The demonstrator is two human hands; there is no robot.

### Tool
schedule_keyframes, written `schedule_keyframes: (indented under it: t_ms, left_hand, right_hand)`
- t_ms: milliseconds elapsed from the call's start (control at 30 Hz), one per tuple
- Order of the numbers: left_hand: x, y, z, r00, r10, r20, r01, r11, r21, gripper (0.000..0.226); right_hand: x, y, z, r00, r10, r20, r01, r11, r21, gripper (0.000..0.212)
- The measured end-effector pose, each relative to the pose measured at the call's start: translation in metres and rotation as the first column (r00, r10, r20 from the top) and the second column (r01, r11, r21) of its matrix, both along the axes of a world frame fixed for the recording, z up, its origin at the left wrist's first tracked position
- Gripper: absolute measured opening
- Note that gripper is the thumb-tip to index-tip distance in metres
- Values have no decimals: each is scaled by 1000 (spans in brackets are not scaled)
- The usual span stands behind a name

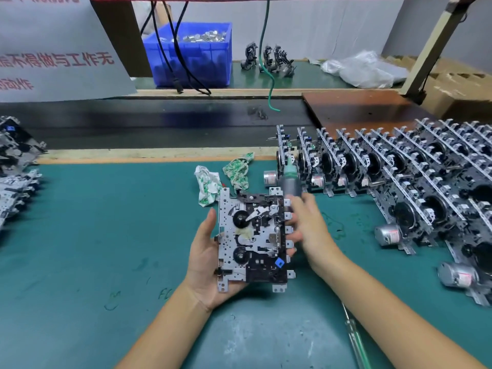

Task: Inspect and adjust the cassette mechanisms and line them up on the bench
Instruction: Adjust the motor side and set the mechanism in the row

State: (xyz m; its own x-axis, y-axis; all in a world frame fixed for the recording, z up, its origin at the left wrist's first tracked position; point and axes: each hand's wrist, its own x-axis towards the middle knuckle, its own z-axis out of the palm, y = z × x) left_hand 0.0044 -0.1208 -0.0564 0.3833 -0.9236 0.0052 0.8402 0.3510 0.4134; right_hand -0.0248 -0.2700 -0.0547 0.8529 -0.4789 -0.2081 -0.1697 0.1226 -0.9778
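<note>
- A screwdriver (355, 339) with a clear green handle lies on the green surface (80, 235) nearest the viewer, under the right forearm.
- The left hand (206, 259) cradles a cassette mechanism (253, 239) from below, thumb along its left edge and fingertips showing past its right edge; the mechanism is held flat, above the surface, face up, with two black reel hubs and a small blue part visible.
- The right hand (308, 222) is blurred; its fingers curl round the lower part of a small grey bottle (291, 182) with a green nozzle, just beside the mechanism's upper right corner.
- Two crumpled green-and-white wipes (223, 182) lie just beyond the held mechanism.
- To the right, finished mechanisms stand on edge in rows (386, 169), close together, their silver motors toward the viewer.
- At the far left edge lies a loose pile of mechanisms (16, 166).
- Beyond the surface runs a dark conveyor belt (159, 121).
- Farthest back sit a blue bin (191, 62) of metal parts, hanging cables and a printed sign (53, 49).
</note>
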Motion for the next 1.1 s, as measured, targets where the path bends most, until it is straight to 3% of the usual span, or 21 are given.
schedule_keyframes:
  t_ms: [67, 167, 333, 500, 600, 700, 767, 967, 1100]
  left_hand:
    - [1, -4, -6, 995, 34, 89, -42, 995, 85, 82]
    - [-4, -10, -14, 999, 28, 36, -32, 993, 113, 81]
    - [-8, -16, -22, 999, 9, -36, -2, 983, 184, 83]
    - [-4, -15, -30, 996, -6, -88, 23, 982, 189, 85]
    - [-3, -15, -32, 990, 3, -140, 23, 983, 185, 80]
    - [-3, -16, -33, 983, 30, -179, 10, 976, 219, 82]
    - [-3, -16, -35, 982, 45, -186, 1, 971, 238, 83]
    - [0, -18, -36, 984, 49, -169, -2, 963, 269, 84]
    - [-1, -19, -36, 987, 45, -151, -1, 960, 279, 82]
  right_hand:
    - [-8, -14, 2, 999, -43, 6, 43, 998, -56, 12]
    - [-20, -38, 2, 992, -103, 67, 113, 981, -158, 21]
    - [-29, -57, -3, 975, -185, 121, 187, 982, -7, 16]
    - [-33, -62, 1, 978, -175, 118, 161, 980, 114, 20]
    - [-35, -62, 6, 974, -171, 146, 122, 947, 296, 36]
    - [-34, -61, 8, 957, -240, 165, 100, 802, 588, 26]
    - [-34, -59, 8, 944, -292, 155, 114, 728, 676, 23]
    - [-35, -52, 5, 940, -321, 114, 192, 776, 600, 36]
    - [-35, -42, 3, 945, -278, 170, 178, 878, 444, 41]
